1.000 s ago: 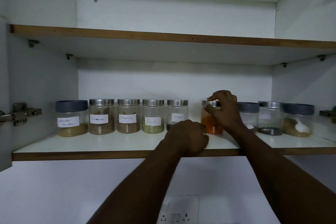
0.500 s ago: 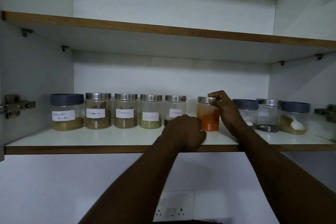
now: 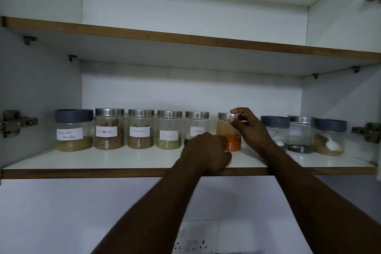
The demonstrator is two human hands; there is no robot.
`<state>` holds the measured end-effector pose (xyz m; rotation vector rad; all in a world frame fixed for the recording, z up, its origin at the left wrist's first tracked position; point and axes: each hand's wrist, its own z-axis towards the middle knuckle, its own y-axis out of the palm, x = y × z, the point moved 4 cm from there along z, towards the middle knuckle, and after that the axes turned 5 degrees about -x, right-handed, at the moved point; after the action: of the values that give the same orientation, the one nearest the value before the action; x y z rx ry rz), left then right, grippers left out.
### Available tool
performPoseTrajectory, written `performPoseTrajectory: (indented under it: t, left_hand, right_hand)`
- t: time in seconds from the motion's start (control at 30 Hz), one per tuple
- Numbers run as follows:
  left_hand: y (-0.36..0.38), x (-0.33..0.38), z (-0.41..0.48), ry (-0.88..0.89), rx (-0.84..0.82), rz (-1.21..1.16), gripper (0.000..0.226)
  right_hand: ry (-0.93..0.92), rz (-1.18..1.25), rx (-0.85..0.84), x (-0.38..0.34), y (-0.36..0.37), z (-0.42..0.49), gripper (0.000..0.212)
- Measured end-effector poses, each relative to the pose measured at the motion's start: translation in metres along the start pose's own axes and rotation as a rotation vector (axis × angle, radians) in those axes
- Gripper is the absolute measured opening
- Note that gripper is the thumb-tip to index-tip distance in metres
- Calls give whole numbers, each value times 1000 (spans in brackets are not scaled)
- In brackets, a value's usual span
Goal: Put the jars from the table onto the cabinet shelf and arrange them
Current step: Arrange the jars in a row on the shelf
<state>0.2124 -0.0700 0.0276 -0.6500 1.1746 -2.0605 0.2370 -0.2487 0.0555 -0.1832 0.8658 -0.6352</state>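
nine jars in one row on lower cabinet shelf (image 3: 123,161): six steel lids, three grey. five labelled: coriander powder jar (image 3: 73,130), two cinnamon jars (image 3: 109,130), fennel jar (image 3: 169,132), cloves jar (image 3: 196,126). right hand (image 3: 250,130) pinches lid of orange powder jar (image 3: 234,144), sixth from left, upright on shelf. left hand (image 3: 206,152) clenched, holding nothing, on shelf front edge.

Coriander jar (image 3: 70,130) leftmost on shelf (image 3: 103,161); two Cinnamon jars (image 3: 109,129), Fennel jar (image 3: 169,130), Cloves jar (image 3: 196,123) follow rightward; socket (image 3: 195,239) below shelf
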Motion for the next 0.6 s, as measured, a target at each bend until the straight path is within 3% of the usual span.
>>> performPoseTrajectory:
  t: [0.07,0.23,0.47,0.6]
  left_hand:
    - [1,-1,0,7,-2,-19,49]
    - [1,-2,0,26,8,-27,46]
    - [4,-3,3,3,-19,-26,53]
    - [4,-3,3,-10,-22,-42,48]
  right_hand:
    - [-14,-41,32,1,-1,1,36]
    - [49,163,7,4,2,2,11]
    - [-44,-31,49,-2,0,0,38]
    - [7,81,-64,2,5,0,37]
